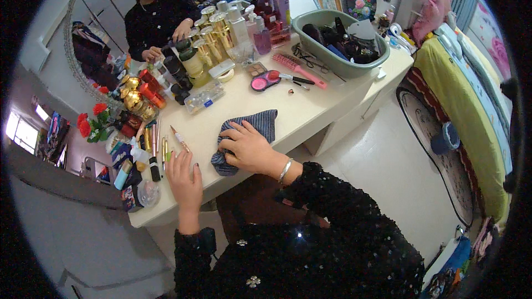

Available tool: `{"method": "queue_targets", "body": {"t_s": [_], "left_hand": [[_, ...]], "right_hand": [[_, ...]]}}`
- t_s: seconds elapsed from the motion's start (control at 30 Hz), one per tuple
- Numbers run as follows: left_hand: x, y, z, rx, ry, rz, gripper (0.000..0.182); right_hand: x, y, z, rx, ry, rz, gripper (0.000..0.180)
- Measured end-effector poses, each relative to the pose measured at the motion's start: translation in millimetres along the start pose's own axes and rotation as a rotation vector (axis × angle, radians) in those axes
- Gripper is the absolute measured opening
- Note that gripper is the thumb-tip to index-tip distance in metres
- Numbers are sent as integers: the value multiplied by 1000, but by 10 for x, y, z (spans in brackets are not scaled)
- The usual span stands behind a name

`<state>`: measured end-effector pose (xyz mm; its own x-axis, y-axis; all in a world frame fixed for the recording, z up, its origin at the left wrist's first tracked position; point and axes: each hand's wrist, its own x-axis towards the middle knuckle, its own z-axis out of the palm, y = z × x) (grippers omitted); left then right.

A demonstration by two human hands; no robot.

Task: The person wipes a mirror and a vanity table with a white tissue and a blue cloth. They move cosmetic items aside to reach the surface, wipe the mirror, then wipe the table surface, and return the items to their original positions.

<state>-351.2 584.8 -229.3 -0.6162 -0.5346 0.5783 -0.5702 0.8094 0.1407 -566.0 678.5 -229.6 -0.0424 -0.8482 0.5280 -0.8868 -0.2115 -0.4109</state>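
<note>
My right hand (pixel 251 147), with a silver bangle at the wrist, presses down on a bunched, striped grey-blue cloth (pixel 262 123) near the table's front edge. Its fingers are curled into the fabric. To the left, my left hand (pixel 185 180) is over the white dressing table (pixel 299 116) with its fingers extended and nothing in its grasp. Just beyond those fingertips lies a slim pointed makeup brush or pencil (pixel 179 138). Beside it are slim cosmetic tubes (pixel 154 139), some of them pink and gold.
Bottles (pixel 218 29) crowd the back along an oval mirror (pixel 79 56). A clear plastic case (pixel 203 97), pink compact (pixel 264 81), pink hairbrush (pixel 297 68) and green basin (pixel 341 62) of dark items stand beyond the cloth. Small cosmetics (pixel 123 174) line the left edge.
</note>
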Motion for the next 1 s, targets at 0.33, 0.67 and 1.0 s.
{"method": "queue_targets", "body": {"t_s": [0.33, 0.67, 1.0], "left_hand": [[-24, -22, 14, -8, -10, -6, 38], [-20, -15, 11, 2, 4, 6, 41], [-30, -26, 12, 9, 14, -8, 41]], "right_hand": [[-621, 287, -670, 116, 67, 102, 9], [-296, 98, -1047, 196, 259, 0, 23], [-145, 820, -1211, -225, 612, 223, 30]]}}
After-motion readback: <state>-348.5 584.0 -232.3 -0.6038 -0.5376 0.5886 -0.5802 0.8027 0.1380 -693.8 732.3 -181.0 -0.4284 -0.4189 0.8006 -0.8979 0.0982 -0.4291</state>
